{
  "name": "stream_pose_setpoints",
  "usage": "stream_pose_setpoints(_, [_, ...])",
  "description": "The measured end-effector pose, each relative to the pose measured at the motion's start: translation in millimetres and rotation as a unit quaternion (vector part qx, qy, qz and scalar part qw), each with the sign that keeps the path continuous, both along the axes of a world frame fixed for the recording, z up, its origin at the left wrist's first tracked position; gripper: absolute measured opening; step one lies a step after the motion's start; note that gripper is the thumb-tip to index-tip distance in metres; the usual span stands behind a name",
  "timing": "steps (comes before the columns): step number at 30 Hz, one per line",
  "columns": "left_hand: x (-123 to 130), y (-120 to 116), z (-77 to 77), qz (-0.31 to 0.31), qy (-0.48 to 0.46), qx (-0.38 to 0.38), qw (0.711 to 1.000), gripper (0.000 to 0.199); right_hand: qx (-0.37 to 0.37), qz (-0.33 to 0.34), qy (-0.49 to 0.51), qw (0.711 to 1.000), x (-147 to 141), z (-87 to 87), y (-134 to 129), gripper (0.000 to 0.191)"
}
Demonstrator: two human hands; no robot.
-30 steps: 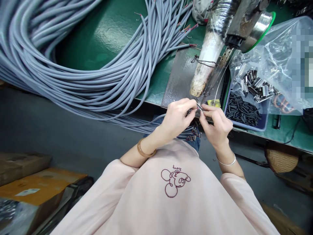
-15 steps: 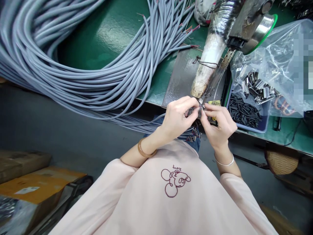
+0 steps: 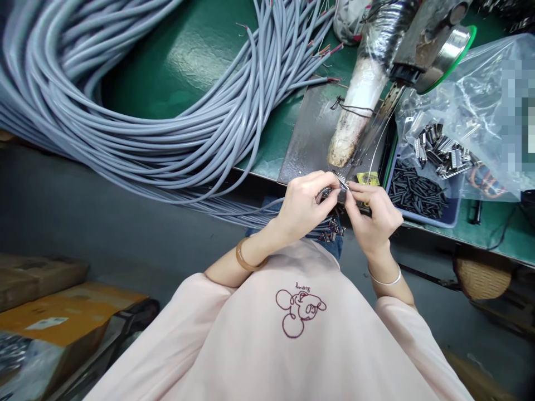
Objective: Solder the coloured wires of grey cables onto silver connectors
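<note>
A small metal multi-pin connector (image 3: 341, 180) sits between my two hands, just below the tip of a worn, wrapped soldering tool (image 3: 340, 150). My left hand (image 3: 307, 203) is closed, thumb and index finger pinching the connector's left side. My right hand (image 3: 371, 214) is closed in a pinch at the connector's right end; what its fingertips grip there is too small to make out. A grey cable (image 3: 273, 205) runs toward my left hand, its end hidden. Finished-looking cable ends with connectors (image 3: 332, 231) hang below my hands.
Bundled grey cables (image 3: 167, 133) cover the bench's left side. A solder spool (image 3: 449, 58) is mounted above the metal plate (image 3: 307, 133). To the right, a blue tray (image 3: 451, 214) holds black sleeves (image 3: 418, 189); loose connectors (image 3: 449, 150) lie in a plastic bag (image 3: 480, 94).
Both hands have drawn slightly down from the soldering tip, and the connector shows more plainly between the fingertips. The solder wire has shifted a little to the right.
</note>
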State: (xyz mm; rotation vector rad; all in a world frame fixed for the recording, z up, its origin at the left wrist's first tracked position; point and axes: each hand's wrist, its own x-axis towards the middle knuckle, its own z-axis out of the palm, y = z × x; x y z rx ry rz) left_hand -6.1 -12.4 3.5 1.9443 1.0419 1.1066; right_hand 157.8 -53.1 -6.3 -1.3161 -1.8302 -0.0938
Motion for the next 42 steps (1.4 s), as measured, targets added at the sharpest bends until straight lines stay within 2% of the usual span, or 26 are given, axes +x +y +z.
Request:
stream_pose_setpoints(4, [0.7, 1.7, 1.6, 0.015, 0.000, 0.004, 1.000, 0.010, -0.020, -0.009, 0.034, 0.999, -2.5, 1.0, 3.3, 0.012])
stream_pose_setpoints(9, [0.8, 4.9, 9.3, 0.020, 0.004, 0.032, 0.999, 0.010, 0.014, -0.010, 0.034, 0.999, -4.4, 3.5, 5.7, 0.015])
stream_pose_setpoints(13, [-0.8, 4.1, 11.8, 0.010, 0.012, 0.023, 1.000, 0.011, 0.042, -0.007, -0.004, 0.999, -3.8, 1.9, 3.2, 0.020])
stream_pose_setpoints(18, [-1.6, 1.1, 7.0, 0.002, 0.019, 0.008, 1.000, 0.011, 0.059, 0.010, -0.055, 0.997, -0.8, -3.8, -1.2, 0.022])
stream_pose_setpoints(21, [-1.2, 0.6, 6.1, -0.002, 0.020, 0.004, 1.000, 0.012, 0.050, 0.013, -0.047, 0.998, 0.8, -5.1, -1.9, 0.022])
stream_pose_setpoints(27, [-1.5, 0.2, 5.6, 0.000, 0.015, -0.009, 1.000, 0.010, -0.009, 0.020, 0.029, 0.999, 1.0, -3.7, -0.3, 0.018])
stream_pose_setpoints(33, [-0.1, 1.7, 4.6, 0.018, 0.024, 0.013, 0.999, 0.009, -0.025, 0.001, 0.039, 0.999, -3.0, 0.5, 3.1, 0.013])
stream_pose_setpoints(38, [0.6, 4.2, 11.7, 0.022, 0.025, 0.040, 0.999, 0.008, 0.000, -0.004, 0.030, 1.000, -4.0, 5.5, 4.7, 0.015])
stream_pose_setpoints(42, [-0.8, 4.1, 13.2, 0.009, 0.025, 0.033, 0.999, 0.010, 0.034, -0.003, -0.016, 0.999, -3.2, 4.4, 2.6, 0.019])
